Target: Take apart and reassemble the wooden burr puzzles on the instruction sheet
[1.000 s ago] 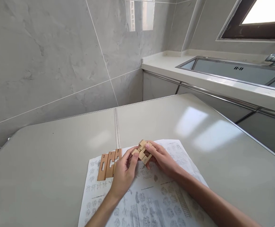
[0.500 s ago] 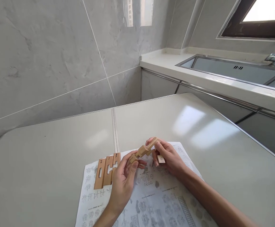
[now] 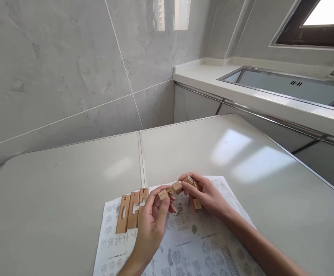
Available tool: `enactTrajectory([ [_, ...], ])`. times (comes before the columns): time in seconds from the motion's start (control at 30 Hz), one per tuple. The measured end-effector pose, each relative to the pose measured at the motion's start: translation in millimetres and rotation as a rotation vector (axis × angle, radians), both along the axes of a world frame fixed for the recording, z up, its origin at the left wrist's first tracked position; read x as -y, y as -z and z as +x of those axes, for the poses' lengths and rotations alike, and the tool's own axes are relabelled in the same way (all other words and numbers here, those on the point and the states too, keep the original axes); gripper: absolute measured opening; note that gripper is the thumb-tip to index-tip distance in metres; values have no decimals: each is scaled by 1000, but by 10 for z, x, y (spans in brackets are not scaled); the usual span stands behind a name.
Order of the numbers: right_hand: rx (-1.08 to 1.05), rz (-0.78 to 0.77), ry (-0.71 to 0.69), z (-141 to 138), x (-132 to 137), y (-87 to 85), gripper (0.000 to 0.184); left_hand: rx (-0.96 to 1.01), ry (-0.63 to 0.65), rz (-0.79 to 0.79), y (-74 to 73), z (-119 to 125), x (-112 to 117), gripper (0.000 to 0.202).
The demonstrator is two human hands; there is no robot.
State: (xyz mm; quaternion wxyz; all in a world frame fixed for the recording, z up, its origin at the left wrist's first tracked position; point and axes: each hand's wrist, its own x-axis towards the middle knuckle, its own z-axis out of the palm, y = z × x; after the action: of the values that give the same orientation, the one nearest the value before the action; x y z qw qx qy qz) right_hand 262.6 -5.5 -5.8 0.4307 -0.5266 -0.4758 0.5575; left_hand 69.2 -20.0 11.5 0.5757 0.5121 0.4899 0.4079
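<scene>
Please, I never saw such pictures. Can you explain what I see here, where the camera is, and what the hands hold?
There is no machine: these are a person's two bare hands, filmed by a camera worn on the head, looking forward and down. The left hand and right hand together pinch a light wooden notched puzzle bar; the right hand also holds a small wooden block. Below lies a white paper sheet printed with diagrams, on a pale grey table. Left of the hands, three flat numbered wooden slats lie side by side.

Covered, cropped
Left grip (image 3: 152,220) and right grip (image 3: 207,197) cover parts of the wooden pieces (image 3: 178,188); the sheet (image 3: 184,237) runs off the bottom, print unreadable.
</scene>
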Motion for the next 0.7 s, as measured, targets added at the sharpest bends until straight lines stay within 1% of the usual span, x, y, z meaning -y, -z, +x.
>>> enactTrajectory([
  [0.13,130,64,-33,-27,20,8,40,7,-26,-14,4,-16,-4,45],
  [0.23,195,71,-27,-26,18,25,40,5,-27,-33,9,-27,-17,45],
  [0.33,195,56,0,-1,7,36,41,30,-27,-38,15,-41,-29,44],
  [0.43,141,45,7,27,1,30,41,111,-13,-59,35,-78,-48,44],
  [0.53,63,6,-10,42,1,16,43,197,89,-121,58,-130,-69,41],
  [0.6,22,-18,-15,48,1,7,44,247,166,-162,66,-152,-75,45],
  [0.63,11,-23,-19,52,1,4,44,277,202,-183,67,-156,-73,52],
  [0.7,14,-18,-34,66,0,1,44,355,307,-249,65,-157,-67,73],
])
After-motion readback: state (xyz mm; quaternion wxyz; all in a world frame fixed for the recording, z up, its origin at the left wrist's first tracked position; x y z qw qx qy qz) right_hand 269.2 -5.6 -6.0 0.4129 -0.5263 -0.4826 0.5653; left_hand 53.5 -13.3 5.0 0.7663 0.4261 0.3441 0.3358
